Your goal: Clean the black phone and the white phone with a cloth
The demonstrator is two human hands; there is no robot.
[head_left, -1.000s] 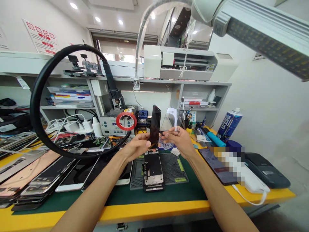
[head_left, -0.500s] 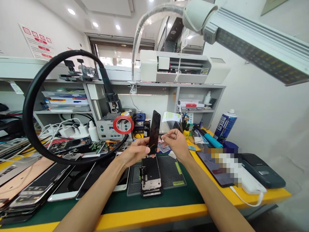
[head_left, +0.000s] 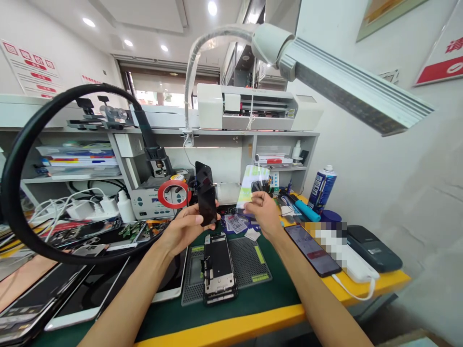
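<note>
My left hand grips a black phone screen by its lower end and holds it upright above the mat. In my right hand, the fingers pinch the lower corner of a clear film with green and white printing. The screen and the film are apart. Beneath them an opened phone assembly, black with a metal lower part, lies on a grey perforated mat. A small white square packet rests at the mat's back edge.
Several phones and tablets lie at left under a looping black hose. A lit phone, white power bank and blue spray can stand or lie at right. A lamp hangs above.
My left hand has moved left with the black screen, away from my right hand. The film now shows more fully, pinched in my right hand. The whole view has shifted.
</note>
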